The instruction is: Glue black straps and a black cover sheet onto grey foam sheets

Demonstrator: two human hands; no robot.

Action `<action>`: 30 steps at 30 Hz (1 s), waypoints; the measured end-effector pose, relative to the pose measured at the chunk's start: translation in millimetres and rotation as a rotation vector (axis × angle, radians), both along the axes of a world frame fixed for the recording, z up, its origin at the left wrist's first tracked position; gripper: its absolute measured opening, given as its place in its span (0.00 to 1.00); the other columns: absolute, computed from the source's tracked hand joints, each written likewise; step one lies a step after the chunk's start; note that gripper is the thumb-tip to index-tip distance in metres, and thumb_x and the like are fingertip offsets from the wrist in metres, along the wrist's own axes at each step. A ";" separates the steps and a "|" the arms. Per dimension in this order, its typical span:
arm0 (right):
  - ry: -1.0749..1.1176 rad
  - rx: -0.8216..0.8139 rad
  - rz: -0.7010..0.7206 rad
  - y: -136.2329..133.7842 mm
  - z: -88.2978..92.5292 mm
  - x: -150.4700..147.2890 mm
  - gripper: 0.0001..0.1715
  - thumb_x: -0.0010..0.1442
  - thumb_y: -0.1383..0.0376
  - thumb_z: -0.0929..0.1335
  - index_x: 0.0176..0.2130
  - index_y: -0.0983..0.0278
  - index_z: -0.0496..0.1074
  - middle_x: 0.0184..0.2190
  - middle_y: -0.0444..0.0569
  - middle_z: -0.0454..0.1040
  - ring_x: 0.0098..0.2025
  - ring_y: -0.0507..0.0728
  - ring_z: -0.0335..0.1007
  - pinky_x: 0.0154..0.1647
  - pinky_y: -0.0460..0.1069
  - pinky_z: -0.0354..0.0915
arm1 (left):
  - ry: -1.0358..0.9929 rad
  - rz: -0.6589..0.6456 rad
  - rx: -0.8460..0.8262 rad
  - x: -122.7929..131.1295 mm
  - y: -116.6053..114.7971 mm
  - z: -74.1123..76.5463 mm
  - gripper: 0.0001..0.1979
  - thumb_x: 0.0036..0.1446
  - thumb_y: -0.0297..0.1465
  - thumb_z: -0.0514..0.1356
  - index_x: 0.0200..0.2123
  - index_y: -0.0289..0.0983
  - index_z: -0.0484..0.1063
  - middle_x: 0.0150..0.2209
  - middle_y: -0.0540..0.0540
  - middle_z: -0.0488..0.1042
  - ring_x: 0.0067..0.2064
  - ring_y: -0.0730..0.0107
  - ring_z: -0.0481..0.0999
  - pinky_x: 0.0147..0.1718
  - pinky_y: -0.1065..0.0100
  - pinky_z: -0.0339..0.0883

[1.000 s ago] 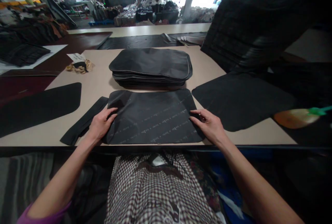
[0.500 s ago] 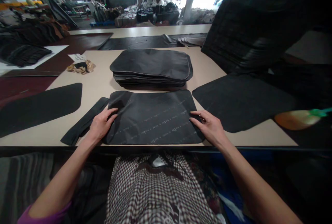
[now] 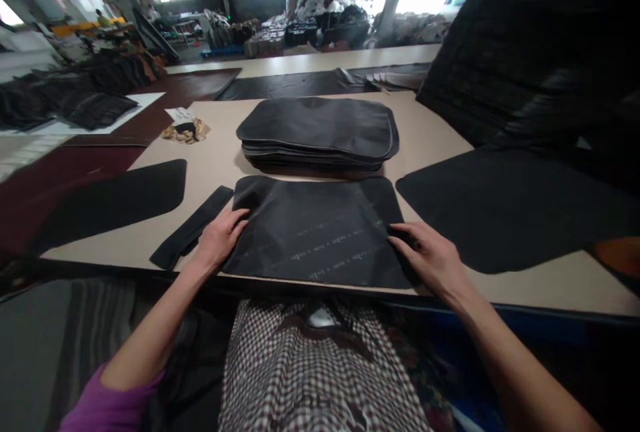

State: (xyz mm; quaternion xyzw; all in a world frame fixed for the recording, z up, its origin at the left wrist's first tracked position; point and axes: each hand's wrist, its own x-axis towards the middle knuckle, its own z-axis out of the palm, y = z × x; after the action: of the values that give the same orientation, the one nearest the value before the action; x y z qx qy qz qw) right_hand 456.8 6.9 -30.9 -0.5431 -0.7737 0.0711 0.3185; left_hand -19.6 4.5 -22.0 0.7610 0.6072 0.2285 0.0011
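Note:
A black fabric panel (image 3: 320, 232) with faint printed lines lies flat at the near edge of the tan table (image 3: 220, 152). My left hand (image 3: 220, 239) rests on the panel's left edge, fingers stretched flat. My right hand (image 3: 433, 259) lies on its right edge, fingers spread and flat. Just behind the panel sits a neat stack of similar black panels (image 3: 320, 132). A narrow black strip (image 3: 193, 229) lies beside my left hand.
A large black cut piece (image 3: 110, 202) lies at the left, another black sheet (image 3: 510, 209) at the right. A tall pile of dark material (image 3: 530, 59) rises at the far right. A small crumpled tan bundle with a paper tag (image 3: 185, 129) sits at the back left.
The view has swung to the left and tilted, so everything sits further right in the picture. Both hands stay on the panel's edges; the orange and green object at the right has nearly left view.

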 end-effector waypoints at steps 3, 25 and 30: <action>-0.046 0.028 -0.017 0.3 -5.1 0.0 0.20 0.68 0.50 0.63 0.49 0.58 0.74 0.46 0.52 0.76 0.47 0.64 0.74 0.47 0.57 0.70 | 0.048 -0.007 0.031 1.5 -1.9 -1.0 0.18 0.70 0.39 0.51 0.57 0.42 0.71 0.53 0.43 0.76 0.56 0.60 0.75 0.58 0.58 0.69; -0.152 0.005 -0.079 8.3 -18.3 11.3 0.28 0.65 0.41 0.59 0.48 0.54 0.74 0.51 0.54 0.73 0.48 0.71 0.73 0.43 0.65 0.72 | 0.055 0.000 0.059 2.1 -7.2 1.1 0.17 0.70 0.36 0.53 0.57 0.40 0.70 0.52 0.40 0.73 0.54 0.59 0.74 0.52 0.60 0.72; -0.329 0.216 -0.100 7.3 -9.2 3.8 0.31 0.67 0.46 0.57 0.55 0.63 0.71 0.64 0.62 0.61 0.59 0.78 0.62 0.55 0.72 0.64 | 0.153 0.062 0.150 3.2 -7.6 2.4 0.19 0.67 0.34 0.56 0.60 0.41 0.68 0.67 0.37 0.59 0.62 0.52 0.66 0.57 0.50 0.67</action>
State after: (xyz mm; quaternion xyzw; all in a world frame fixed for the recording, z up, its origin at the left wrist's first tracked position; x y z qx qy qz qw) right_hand 460.6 14.2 -40.1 -0.5479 -0.7905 -0.1178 0.2473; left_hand -16.4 -3.1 -19.6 0.7550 0.6100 0.2146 -0.1092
